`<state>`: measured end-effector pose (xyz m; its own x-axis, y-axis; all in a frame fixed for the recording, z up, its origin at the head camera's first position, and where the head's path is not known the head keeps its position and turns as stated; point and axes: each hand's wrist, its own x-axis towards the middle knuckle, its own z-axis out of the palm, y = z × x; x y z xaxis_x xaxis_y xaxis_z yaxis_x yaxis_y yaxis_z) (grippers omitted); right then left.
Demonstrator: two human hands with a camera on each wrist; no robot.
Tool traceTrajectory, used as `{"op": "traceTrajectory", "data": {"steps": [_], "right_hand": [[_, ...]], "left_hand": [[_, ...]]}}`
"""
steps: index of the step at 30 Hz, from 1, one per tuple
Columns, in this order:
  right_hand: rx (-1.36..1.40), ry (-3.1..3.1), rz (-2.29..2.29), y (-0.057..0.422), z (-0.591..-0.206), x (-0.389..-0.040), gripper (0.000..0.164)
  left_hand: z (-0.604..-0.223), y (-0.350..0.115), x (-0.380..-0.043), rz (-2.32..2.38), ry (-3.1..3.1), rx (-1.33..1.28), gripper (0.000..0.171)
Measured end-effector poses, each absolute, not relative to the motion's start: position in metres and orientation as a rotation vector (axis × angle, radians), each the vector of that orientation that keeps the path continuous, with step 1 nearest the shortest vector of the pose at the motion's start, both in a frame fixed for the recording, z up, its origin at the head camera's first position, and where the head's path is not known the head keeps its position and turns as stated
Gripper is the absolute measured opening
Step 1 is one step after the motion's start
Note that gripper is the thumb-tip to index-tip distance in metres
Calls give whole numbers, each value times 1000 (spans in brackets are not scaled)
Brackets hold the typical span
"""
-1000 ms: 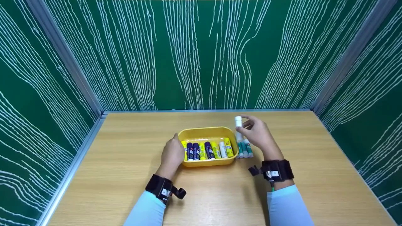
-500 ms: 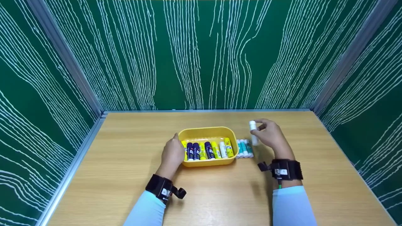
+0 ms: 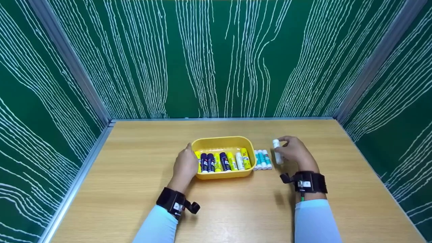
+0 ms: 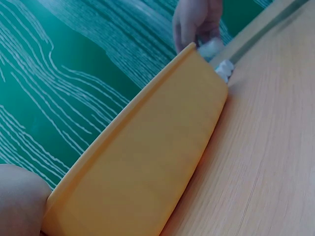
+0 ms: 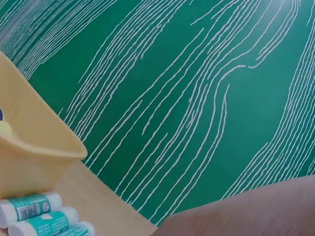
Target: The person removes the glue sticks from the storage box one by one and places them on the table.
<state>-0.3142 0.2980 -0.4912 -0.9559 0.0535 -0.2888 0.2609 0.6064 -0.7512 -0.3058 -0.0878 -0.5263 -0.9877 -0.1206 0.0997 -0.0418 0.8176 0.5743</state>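
Note:
My left hand (image 3: 185, 163) grips the left end of a yellow plastic bin (image 3: 222, 174). Inside the bin lies a row of several glue sticks, some yellow, some dark purple (image 3: 224, 161) and one white (image 3: 239, 161). My right hand (image 3: 295, 151) pinches a white glue stick (image 3: 276, 143) near its capped top, low over the table and tilted. Just left of it, three teal-and-white glue sticks (image 3: 262, 159) lie side by side against the bin's right end; the right wrist view shows their printed labels (image 5: 33, 206). The held stick is outside the right wrist view.
A wooden table (image 3: 229, 209) carries everything. Green panels (image 3: 189, 60) with wavy white lines stand at the back and both sides, joined by metal posts (image 3: 72, 57). Black camera straps (image 3: 172, 202) circle both wrists, with loose ends sticking out.
My right hand has carried the white glue stick from above the teal-and-white ones to the right, then lowered it toward the table. The left hand and bin have stayed in place.

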Motion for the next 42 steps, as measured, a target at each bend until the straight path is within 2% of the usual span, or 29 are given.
{"op": "traceTrajectory", "data": {"steps": [9,20,36,42], "right_hand": [[342,2525,-1233,289,-507,-319,54],[512,2339,-1468,281,-520,-319,49],[512,2231,-1538,281,-516,-316,58],[440,2378,-1369,283,-515,-318,57]], "left_hand": [[-526,-87,-305,-901,-2859,135,44],[-526,-87,-305,-902,-2855,123,44],[-527,-88,-306,-887,-2859,132,45],[-526,-87,-306,-880,-2852,131,44]]}}
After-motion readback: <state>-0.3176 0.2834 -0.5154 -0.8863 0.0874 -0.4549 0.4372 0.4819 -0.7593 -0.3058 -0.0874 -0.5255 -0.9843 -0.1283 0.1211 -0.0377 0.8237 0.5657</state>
